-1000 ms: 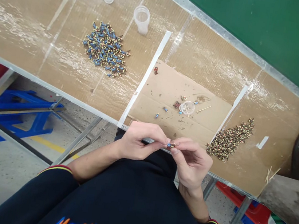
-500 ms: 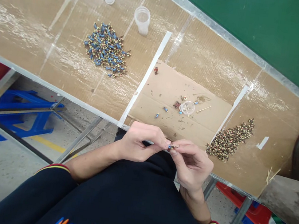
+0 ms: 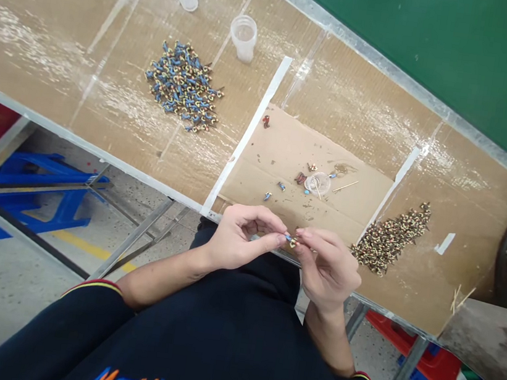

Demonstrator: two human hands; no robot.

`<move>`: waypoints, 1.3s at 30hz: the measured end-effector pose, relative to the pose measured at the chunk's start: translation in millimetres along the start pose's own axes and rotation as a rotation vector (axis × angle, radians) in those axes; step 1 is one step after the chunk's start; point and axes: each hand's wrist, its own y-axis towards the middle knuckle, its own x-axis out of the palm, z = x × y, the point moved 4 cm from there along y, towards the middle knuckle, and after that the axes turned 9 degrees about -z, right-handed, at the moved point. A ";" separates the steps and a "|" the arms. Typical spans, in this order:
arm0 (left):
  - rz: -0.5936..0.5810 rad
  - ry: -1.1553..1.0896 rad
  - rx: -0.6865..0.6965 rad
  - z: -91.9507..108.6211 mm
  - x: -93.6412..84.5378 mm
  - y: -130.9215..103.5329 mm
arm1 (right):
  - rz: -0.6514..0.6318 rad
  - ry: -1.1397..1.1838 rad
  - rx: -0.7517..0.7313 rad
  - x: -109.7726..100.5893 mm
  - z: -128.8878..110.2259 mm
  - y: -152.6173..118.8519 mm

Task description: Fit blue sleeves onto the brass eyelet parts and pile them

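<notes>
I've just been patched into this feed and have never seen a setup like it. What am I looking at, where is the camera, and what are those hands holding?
There is no machine here: a person works with two bare hands, and the single camera sits on their head, looking down. The left hand and right hand meet at the near edge of the cardboard-covered table, pinching one tiny blue-and-brass part between the fingertips. On the table lie a pile of blue-tipped parts to the left, a pile of brass-coloured parts to the right, two clear plastic cups further back, and a few loose pieces around a small clear lid in the middle.
</notes>
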 end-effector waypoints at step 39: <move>-0.058 0.410 0.433 6.9 5.6 -2.3 | -0.026 0.264 0.280 13.3 3.2 -2.3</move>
